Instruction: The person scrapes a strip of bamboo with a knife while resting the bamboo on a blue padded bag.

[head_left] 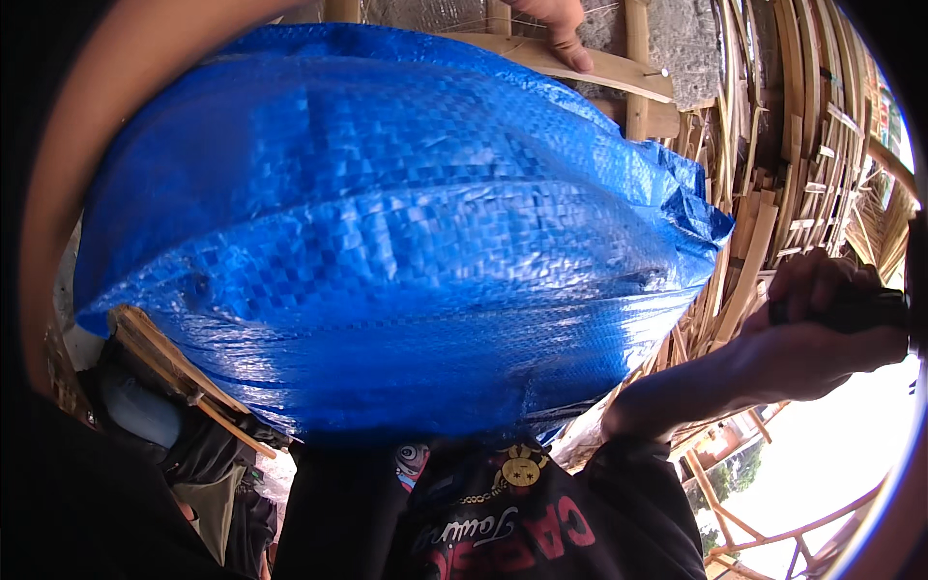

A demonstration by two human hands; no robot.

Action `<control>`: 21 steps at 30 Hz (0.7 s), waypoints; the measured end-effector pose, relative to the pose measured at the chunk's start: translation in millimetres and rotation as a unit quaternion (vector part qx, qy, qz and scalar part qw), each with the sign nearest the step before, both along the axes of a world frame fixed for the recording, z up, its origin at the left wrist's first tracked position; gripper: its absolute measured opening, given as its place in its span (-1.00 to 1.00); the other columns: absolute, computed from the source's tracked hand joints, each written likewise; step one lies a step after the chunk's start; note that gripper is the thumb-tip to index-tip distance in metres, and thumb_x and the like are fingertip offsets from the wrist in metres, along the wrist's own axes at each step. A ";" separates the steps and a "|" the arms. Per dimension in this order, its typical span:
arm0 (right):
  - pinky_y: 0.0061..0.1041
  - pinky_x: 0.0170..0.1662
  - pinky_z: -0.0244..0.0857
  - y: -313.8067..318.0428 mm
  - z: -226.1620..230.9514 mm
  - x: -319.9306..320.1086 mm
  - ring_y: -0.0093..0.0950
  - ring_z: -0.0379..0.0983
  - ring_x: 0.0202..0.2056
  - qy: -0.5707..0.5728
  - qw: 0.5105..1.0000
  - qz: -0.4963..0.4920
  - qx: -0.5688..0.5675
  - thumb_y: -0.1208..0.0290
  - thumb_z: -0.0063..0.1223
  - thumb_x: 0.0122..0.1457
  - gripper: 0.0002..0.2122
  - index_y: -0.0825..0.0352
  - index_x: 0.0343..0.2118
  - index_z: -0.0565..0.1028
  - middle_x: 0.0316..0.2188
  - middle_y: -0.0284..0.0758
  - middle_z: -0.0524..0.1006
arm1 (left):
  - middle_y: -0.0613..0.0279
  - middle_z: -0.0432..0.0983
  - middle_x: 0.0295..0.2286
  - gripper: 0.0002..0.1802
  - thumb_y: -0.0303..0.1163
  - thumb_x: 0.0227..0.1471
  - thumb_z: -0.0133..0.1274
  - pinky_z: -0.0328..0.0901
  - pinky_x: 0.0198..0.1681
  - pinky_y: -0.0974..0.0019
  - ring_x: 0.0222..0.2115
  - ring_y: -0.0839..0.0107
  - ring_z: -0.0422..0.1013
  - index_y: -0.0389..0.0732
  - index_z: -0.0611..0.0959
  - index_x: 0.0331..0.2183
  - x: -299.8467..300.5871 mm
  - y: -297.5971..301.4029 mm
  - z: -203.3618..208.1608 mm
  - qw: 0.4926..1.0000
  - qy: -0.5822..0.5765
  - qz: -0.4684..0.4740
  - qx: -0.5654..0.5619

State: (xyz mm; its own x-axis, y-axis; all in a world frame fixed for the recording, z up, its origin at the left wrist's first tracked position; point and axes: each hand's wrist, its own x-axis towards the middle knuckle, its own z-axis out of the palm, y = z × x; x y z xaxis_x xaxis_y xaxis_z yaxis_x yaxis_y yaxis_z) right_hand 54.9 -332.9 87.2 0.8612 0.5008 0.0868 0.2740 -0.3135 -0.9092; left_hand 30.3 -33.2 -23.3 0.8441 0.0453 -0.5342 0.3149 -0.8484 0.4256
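A big sheet of blue woven tarpaulin (387, 242) is filling most of the frame, bulging outward from the upper left down to the lower centre, its folds running in long curved bands across the middle. Its right corner is crumpling into a point at the right of centre, just beside the stacked bamboo strips (773, 174) that are crowding the upper right.

At the right edge, the right hand (822, 329) is closing tight around a dark handle-like object (851, 309), fingers wrapped over the top and the wrist bending back toward the lower centre. What the dark object is, I cannot tell; its end is running out of the frame. The hand is sitting just beside the tarpaulin's right corner, apart from it.

The left arm is sweeping up the far left of the frame as a blurred curve and arching over the top. At the top centre a hand (561, 29) is pressing down on a pale wooden plank (599, 68), fingers curled over its edge, right behind the tarpaulin's upper rim; it looks to be the left hand, gripping the plank.

Along the bottom, a dark shirt with a printed design (512, 522) is showing. At the lower left a wooden stick (184, 377) is poking out from under the tarpaulin, slanting down toward the right.
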 end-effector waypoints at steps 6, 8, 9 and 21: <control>-0.66 -0.77 0.00 59.6 -40.3 -37.7 -0.71 0.18 -0.81 0.028 0.932 -0.222 -0.286 -0.13 -0.22 0.39 -0.48 0.31 -0.37 0.50 -0.76 -0.45 0.36 | -0.46 0.24 0.16 0.67 0.29 -0.44 0.47 0.25 0.25 0.17 0.16 -0.11 0.31 -0.63 -0.16 0.27 4.7 15.3 -20.1 0.997 -0.070 -0.020 -0.038; -0.65 -0.77 0.00 58.4 -16.0 -33.3 -0.73 0.18 -0.79 0.022 0.954 -0.237 -0.185 -0.15 -0.19 0.38 -0.47 0.32 -0.35 0.50 -0.72 -0.47 0.38 | -0.46 0.24 0.16 0.69 0.29 -0.44 0.47 0.25 0.25 0.17 0.16 -0.11 0.31 -0.62 -0.18 0.28 2.6 18.6 -9.7 0.998 -0.035 -0.010 -0.054; -0.56 -0.77 0.05 51.5 -8.4 -31.7 -0.63 0.19 -0.80 -0.002 0.964 -0.253 -0.082 -0.08 -0.16 0.39 -0.52 0.33 -0.35 0.49 -0.69 -0.44 0.40 | -0.46 0.24 0.16 0.69 0.30 -0.44 0.47 0.25 0.25 0.17 0.16 -0.10 0.31 -0.62 -0.19 0.28 -1.0 16.3 -3.9 0.998 -0.019 -0.004 -0.060; -0.70 -0.69 0.06 38.7 -6.6 -31.7 -0.58 0.25 -0.75 -0.102 0.971 -0.215 -0.001 -0.14 -0.41 0.43 -0.39 0.31 -0.54 0.40 -0.76 -0.35 0.35 | -0.50 -0.01 0.25 0.72 0.32 -0.40 0.44 0.40 0.09 0.06 0.07 -0.11 0.36 -0.55 -0.29 0.31 7.1 9.2 -10.3 0.995 0.042 -0.043 -0.085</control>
State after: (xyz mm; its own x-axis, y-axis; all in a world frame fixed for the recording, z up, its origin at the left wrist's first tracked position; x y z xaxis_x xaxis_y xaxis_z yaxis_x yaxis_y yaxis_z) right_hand 23.1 -294.1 80.6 0.9557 0.0985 0.2774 0.2918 -0.4406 -0.8489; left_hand 37.4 -24.0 -33.6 0.7926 -0.1216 -0.5975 0.2852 -0.7922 0.5395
